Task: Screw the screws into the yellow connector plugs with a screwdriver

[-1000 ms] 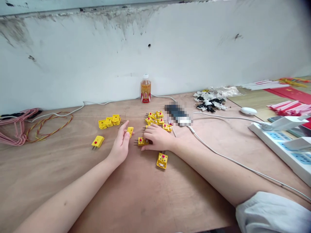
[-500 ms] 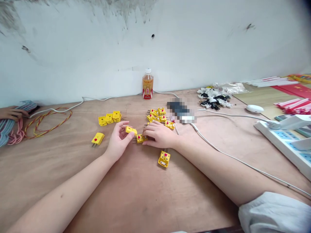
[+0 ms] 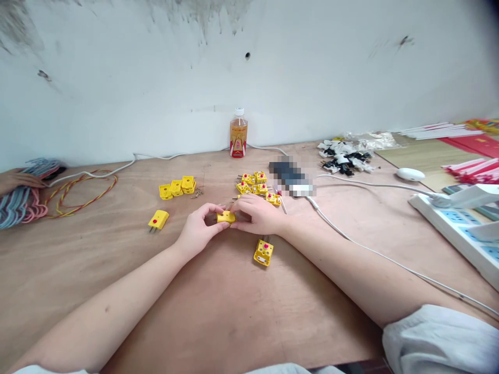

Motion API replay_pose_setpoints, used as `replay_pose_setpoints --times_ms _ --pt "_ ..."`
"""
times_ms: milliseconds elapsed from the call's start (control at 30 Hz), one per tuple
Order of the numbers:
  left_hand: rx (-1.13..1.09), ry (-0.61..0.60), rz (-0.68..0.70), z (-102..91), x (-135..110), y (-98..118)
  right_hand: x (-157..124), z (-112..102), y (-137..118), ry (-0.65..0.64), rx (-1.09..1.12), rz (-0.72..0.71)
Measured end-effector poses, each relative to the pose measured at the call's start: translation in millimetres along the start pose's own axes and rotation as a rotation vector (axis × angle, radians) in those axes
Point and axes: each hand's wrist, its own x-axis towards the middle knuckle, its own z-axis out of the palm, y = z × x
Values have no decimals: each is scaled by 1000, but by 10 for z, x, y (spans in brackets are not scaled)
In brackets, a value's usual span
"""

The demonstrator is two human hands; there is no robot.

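Both hands have met since half a second ago: the left hand (image 3: 198, 232) and the right hand (image 3: 258, 217) now close their fingers on one yellow plug (image 3: 226, 217), held between them low over the middle of the table (image 3: 218, 317).

Three more plugs sit in a row (image 3: 177, 187) to the left, with a few small screws (image 3: 198, 193) beside them. One lone plug (image 3: 158, 219) lies further left, and one loose plug (image 3: 264, 252) lies by the right wrist. A heap of plugs (image 3: 258, 185) lies just behind the right hand, too tangled to count.

One bottle (image 3: 238, 133) stands at the wall. A white cable (image 3: 351, 240) runs past the right forearm toward a power strip (image 3: 456, 224), which is cut off at the edge. A twisted wire (image 3: 80, 191) lies far left, where another person's hand (image 3: 15, 179) holds a coloured bundle (image 3: 23, 201). The blurred dark object (image 3: 290, 175) cannot be made out.
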Motion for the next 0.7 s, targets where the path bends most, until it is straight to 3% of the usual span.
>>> replay_pose_setpoints --times_ms 433,700 --pt "506 4 232 -136 20 5 3 -7 -6 -46 -125 -26" --pt "599 -43 266 -141 16 27 -7 10 29 -61 -122 -26"
